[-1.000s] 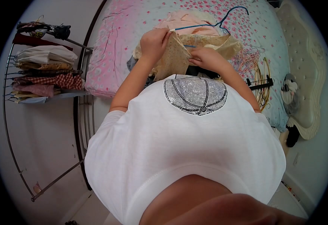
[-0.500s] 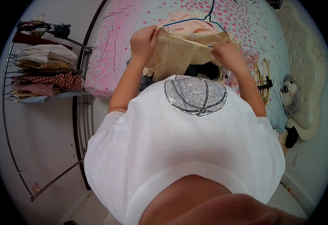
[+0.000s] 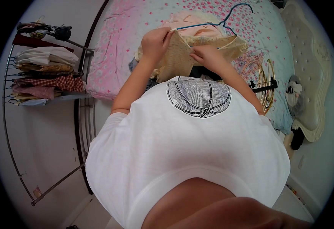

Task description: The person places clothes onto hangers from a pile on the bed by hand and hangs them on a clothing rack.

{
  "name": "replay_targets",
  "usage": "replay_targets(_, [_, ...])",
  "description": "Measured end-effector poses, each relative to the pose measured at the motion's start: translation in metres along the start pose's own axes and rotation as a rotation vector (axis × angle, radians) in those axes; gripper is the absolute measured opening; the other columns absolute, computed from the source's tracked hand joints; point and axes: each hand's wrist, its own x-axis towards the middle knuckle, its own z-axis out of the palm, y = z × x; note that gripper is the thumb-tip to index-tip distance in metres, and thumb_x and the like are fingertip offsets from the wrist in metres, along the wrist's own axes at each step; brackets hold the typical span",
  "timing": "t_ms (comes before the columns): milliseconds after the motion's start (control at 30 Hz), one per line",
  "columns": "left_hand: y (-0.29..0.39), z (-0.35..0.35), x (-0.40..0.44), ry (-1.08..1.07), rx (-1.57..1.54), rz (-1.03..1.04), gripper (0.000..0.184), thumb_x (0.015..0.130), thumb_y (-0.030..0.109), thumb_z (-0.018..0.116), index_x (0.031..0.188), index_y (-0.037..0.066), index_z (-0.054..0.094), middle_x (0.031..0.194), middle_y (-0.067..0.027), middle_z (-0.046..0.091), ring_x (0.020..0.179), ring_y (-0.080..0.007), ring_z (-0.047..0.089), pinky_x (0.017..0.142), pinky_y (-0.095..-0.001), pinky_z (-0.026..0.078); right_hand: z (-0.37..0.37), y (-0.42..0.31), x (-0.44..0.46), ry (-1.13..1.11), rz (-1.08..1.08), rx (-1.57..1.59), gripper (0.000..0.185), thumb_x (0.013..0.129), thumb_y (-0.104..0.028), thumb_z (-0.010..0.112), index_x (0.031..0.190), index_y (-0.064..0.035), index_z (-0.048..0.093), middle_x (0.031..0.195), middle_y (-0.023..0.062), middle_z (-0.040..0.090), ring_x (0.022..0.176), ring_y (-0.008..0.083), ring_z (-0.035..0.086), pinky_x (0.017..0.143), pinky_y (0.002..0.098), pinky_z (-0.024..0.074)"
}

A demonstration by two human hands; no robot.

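Observation:
A pale yellow patterned garment [image 3: 178,57] hangs from a blue clothes hanger [image 3: 199,25] over the bed's near edge. My left hand [image 3: 156,44] is closed on the garment's upper edge, by the hanger's left end. My right hand [image 3: 209,55] pinches the front edge of the garment near its middle, fingers pressed together. The hanger's hook points up and to the right, and its right arm goes down into the garment at the far corner. What lies under the garment is mostly hidden; something dark shows below it.
Pink cloth [image 3: 189,19] lies on the flowered bed sheet [image 3: 136,19] beyond the hanger. To the right are gold hangers [image 3: 268,76] and a black clip hanger [image 3: 264,87]. A metal rack [image 3: 6,126] with hung clothes [image 3: 46,57] stands left, a padded headboard [image 3: 308,57] right.
My right hand has moved left from the garment's right side to nearer its middle. My left hand has shifted slightly right. The hanger has moved right, and its hook now tilts right.

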Motion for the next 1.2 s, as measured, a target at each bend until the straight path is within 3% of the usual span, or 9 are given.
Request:
replay_targets(300, [0.009,0.002,-0.004,-0.018,0.001,0.019,0.012,0.078,0.018,0.059,0.081,0.008,0.064,0.066,-0.0085,0.059,0.058,-0.0251,0.056,0.052,-0.0339,0.042,0.001,-0.028,0.023,0.127,0.098,0.128,0.027,0.082,-0.032,0.053,0.078,-0.0055,0.059,0.07,0.013,0.059,0.065,0.0329,0.056,0.057,0.0412,0.0426])
replay_targets(433, [-0.008,-0.011,-0.005,0.009,0.066,-0.012,0.014,0.08,0.02,0.059,0.082,0.007,0.064,0.068,-0.009,0.06,0.059,-0.0248,0.057,0.052,-0.0331,0.043,0.002,-0.004,0.01,0.222,-0.053,0.062,0.02,0.079,-0.024,0.06,0.077,-0.0042,0.06,0.066,0.0129,0.056,0.06,0.0288,0.053,0.056,0.0359,0.0414])
replay_targets(533, [-0.022,-0.019,-0.008,0.04,0.07,-0.071,0.013,0.078,0.02,0.059,0.08,0.008,0.063,0.066,-0.0081,0.059,0.059,-0.0255,0.057,0.052,-0.0347,0.043,-0.002,0.026,-0.002,0.193,-0.142,-0.121,0.018,0.075,-0.025,0.062,0.078,-0.0078,0.062,0.07,0.0084,0.061,0.066,0.0269,0.057,0.064,0.0362,0.0449])
replay_targets(667, [-0.032,-0.026,-0.01,0.029,0.077,-0.022,0.013,0.079,0.02,0.058,0.08,0.008,0.064,0.064,-0.008,0.058,0.057,-0.0248,0.056,0.052,-0.0342,0.042,-0.025,0.045,-0.018,0.086,-0.127,-0.275,0.013,0.072,-0.02,0.064,0.077,-0.009,0.062,0.07,0.0064,0.061,0.07,0.0244,0.057,0.079,0.0372,0.0413])
replay_targets(800, [-0.033,-0.026,-0.01,0.013,0.065,0.03,0.013,0.08,0.02,0.058,0.08,0.008,0.064,0.063,-0.0072,0.058,0.055,-0.024,0.055,0.051,-0.0339,0.042,-0.034,0.066,-0.025,0.198,-0.171,-0.338,0.014,0.07,-0.018,0.065,0.078,-0.0081,0.059,0.073,0.0072,0.059,0.075,0.0247,0.057,0.082,0.0376,0.04])
replay_targets(900, [-0.034,-0.026,-0.009,0.013,0.047,0.03,0.013,0.08,0.02,0.058,0.08,0.008,0.064,0.063,-0.0073,0.058,0.056,-0.0239,0.055,0.051,-0.0336,0.042,-0.04,0.068,-0.029,0.463,-0.253,-0.231,0.015,0.07,-0.014,0.066,0.081,-0.0074,0.059,0.079,0.0084,0.06,0.078,0.0255,0.056,0.078,0.0359,0.0417])
replay_targets(1000, [-0.038,-0.025,-0.008,0.002,-0.007,0.014,0.014,0.08,0.02,0.058,0.082,0.008,0.064,0.066,-0.0082,0.059,0.057,-0.0243,0.056,0.052,-0.0331,0.042,-0.047,0.062,-0.034,0.734,-0.171,-0.26,0.02,0.07,-0.011,0.067,0.088,-0.0072,0.06,0.086,0.0095,0.06,0.081,0.0264,0.056,0.074,0.0356,0.0428])
replay_targets(1100, [-0.041,-0.029,-0.011,-0.05,-0.078,-0.049,0.015,0.08,0.02,0.058,0.083,0.007,0.063,0.068,-0.0096,0.06,0.061,-0.0254,0.057,0.054,-0.0327,0.043,-0.053,0.068,-0.035,0.829,-0.094,-0.194,0.022,0.075,-0.016,0.064,0.094,-0.0064,0.06,0.086,0.0109,0.059,0.082,0.0269,0.055,0.073,0.0356,0.0427])
replay_targets(1200, [-0.042,-0.034,-0.013,-0.092,-0.109,-0.111,0.017,0.081,0.021,0.056,0.084,0.006,0.063,0.071,-0.011,0.06,0.064,-0.0266,0.057,0.056,-0.0328,0.043,-0.042,0.097,-0.051,0.49,0.078,0.106,0.023,0.08,-0.02,0.059,0.096,-0.0029,0.059,0.083,0.0125,0.059,0.08,0.0285,0.055,0.072,0.0352,0.0423])
